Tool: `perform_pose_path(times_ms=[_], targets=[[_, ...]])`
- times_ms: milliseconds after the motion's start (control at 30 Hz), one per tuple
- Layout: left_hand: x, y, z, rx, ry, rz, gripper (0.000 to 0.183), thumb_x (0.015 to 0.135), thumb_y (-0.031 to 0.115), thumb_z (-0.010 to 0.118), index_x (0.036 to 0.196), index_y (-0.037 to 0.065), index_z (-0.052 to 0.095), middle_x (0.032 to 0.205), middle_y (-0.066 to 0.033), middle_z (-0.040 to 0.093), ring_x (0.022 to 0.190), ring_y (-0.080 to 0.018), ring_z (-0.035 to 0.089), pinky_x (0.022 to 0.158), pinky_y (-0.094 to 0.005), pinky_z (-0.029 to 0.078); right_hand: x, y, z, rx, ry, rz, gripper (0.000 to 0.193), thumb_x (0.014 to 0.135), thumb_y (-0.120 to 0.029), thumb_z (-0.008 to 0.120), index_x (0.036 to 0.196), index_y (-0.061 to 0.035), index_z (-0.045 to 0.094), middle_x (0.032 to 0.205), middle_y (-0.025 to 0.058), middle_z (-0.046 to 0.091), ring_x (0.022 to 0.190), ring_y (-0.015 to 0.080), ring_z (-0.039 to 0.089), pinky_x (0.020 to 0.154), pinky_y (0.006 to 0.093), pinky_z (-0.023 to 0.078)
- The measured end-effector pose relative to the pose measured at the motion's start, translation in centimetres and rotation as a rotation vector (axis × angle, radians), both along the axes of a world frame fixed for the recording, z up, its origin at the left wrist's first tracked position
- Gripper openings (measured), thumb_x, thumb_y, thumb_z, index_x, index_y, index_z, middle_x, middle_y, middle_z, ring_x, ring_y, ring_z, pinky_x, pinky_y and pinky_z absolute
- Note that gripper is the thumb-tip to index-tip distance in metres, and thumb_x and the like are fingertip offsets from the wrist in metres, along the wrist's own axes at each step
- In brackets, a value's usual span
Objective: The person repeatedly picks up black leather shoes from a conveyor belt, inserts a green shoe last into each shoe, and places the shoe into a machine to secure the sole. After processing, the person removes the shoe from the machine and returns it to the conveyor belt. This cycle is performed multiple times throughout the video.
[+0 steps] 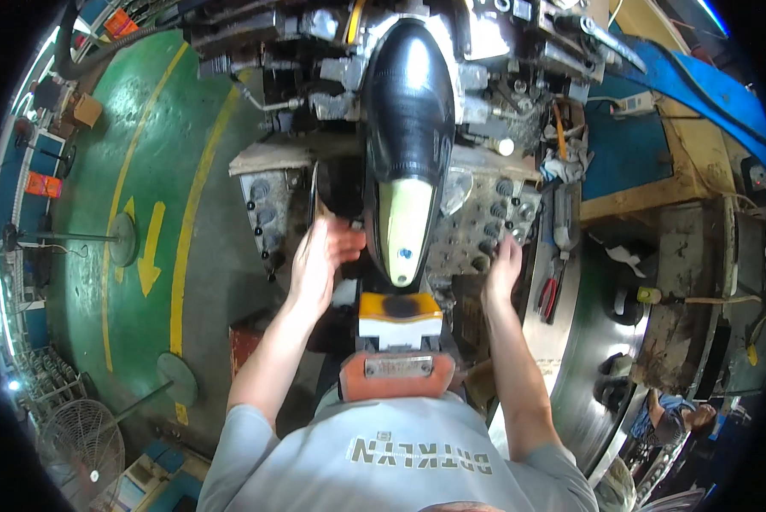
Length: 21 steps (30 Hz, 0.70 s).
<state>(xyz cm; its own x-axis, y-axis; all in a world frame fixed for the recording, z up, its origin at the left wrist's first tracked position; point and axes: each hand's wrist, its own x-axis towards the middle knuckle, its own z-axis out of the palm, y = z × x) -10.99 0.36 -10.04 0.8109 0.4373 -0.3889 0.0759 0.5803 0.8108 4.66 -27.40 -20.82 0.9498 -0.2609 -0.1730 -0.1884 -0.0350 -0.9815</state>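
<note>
Pointing toward the middle of the frame, the fingers (347,243) of the bare left hand (314,266) are slightly bent and close together, just beside the left edge of a long, glossy black, shoe-shaped piece (408,102); whether they touch it, I cannot tell. At the right of centre, the bare right hand (502,271) points upward, its fingers narrow and drawn together near the dark round knobs of a flat grey metal panel (461,243); whether they grip a knob is unclear.

Between the hands, the black piece runs from the top centre down to the middle of the frame, with a pale yellow, tapering strip (404,224) along its lower part. Just below its tip sits an orange-topped block with a white front (400,328), and nearer the person's pale grey shirt (383,461) is a red-orange pad (396,386) bearing a metal plate.

Right of the right hand lie red-handled pliers (549,297). A blue metal arm (699,84) slants across the upper right. On the left, a green floor (135,102) carries a painted yellow arrow (151,256); a round wire-caged fan (80,444) stands at the lower left. Another person (673,418) appears at the lower right.
</note>
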Motion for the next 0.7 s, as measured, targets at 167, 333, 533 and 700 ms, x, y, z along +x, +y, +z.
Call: perform_pose_path(times_ms=[167,333,533,700], targets=[[5.0,-1.2,2.0,-0.115,-0.117,0.063,0.035,0.102,0.036,0.044,0.108,0.005,0.059,0.096,-0.0058,0.066,0.081,-0.0135,0.061,0.077,-0.0282,0.051,-0.9,8.1,9.3,0.501,0.065,0.563,0.033,0.103,-0.028,0.048,0.113,0.0001,0.060,0.088,0.0045,0.063,0.074,0.0119,0.062,0.069,0.0251,0.052],[8.0,-1.9,4.1,-0.123,-0.087,0.057,0.040,0.103,0.035,0.039,0.115,0.004,0.060,0.107,-0.0086,0.067,0.097,-0.0167,0.064,0.086,-0.0309,0.051,-2.4,14.3,13.7,0.670,0.104,0.481,0.048,0.104,-0.040,0.036,0.110,0.0000,0.062,0.095,0.0092,0.066,0.083,0.0175,0.063,0.079,0.0317,0.051],[8.4,-2.7,3.9,-0.078,-0.132,0.090,0.045,0.104,0.035,0.033,0.112,0.001,0.062,0.102,-0.0113,0.068,0.092,-0.0198,0.066,0.085,-0.0327,0.052,-2.4,14.6,13.5,0.640,0.174,0.448,0.059,0.104,-0.047,0.032,0.106,0.0021,0.064,0.099,0.0107,0.067,0.089,0.0158,0.061,0.082,0.0312,0.049],[8.5,-2.5,3.3,-0.091,-0.152,0.063,0.038,0.102,0.030,0.043,0.121,0.001,0.057,0.109,-0.0121,0.066,0.094,-0.0230,0.067,0.085,-0.0371,0.055,-2.0,13.8,12.4,0.470,0.060,0.465,0.059,0.103,-0.049,0.033,0.098,0.0008,0.064,0.090,0.0089,0.063,0.079,0.0155,0.057,0.074,0.0310,0.047]])
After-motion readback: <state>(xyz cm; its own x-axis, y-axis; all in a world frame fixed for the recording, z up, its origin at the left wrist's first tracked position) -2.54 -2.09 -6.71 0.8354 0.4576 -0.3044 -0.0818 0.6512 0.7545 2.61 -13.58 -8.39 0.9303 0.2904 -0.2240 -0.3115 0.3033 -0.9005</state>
